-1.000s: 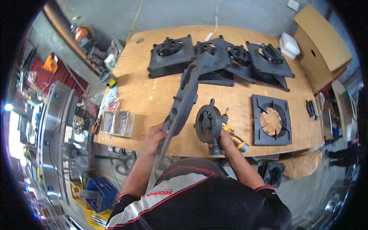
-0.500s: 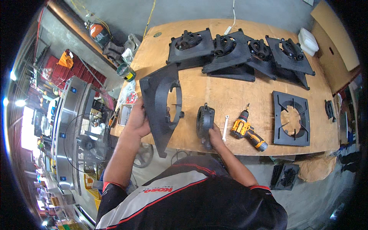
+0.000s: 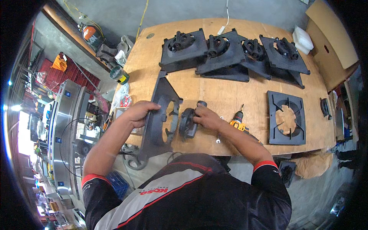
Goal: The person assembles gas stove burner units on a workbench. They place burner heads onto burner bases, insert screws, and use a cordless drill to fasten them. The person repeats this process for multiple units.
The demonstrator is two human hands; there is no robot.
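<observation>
My left hand (image 3: 138, 114) grips the edge of a black square cast-iron grate (image 3: 151, 136), held on edge and tilted at the table's front left. The grate has a big round opening with lugs inside. Just to its right, my right hand (image 3: 209, 118) is closed round the pipe end of a black ring-shaped gas burner (image 3: 186, 124). The burner is upright, facing the opening, with a small gap seeming to lie between them. An open-end wrench (image 3: 218, 138) lies partly under my right forearm. Beyond it, the same forearm partly covers a yellow-and-black cordless drill (image 3: 238, 122).
Several black grates with burners (image 3: 226, 50) stand stacked along the back of the wooden table (image 3: 214, 90). One bare grate (image 3: 271, 119) lies flat at right, beside a small black part (image 3: 325, 108). A dark tub (image 3: 119, 75) sits at the left edge; a cardboard box (image 3: 332, 50) stands far right.
My right hand has lifted and turned the burner, bringing it left toward the grate. My left hand has shifted its hold upward, and the grate stands more steeply. The whole view has shifted slightly.
</observation>
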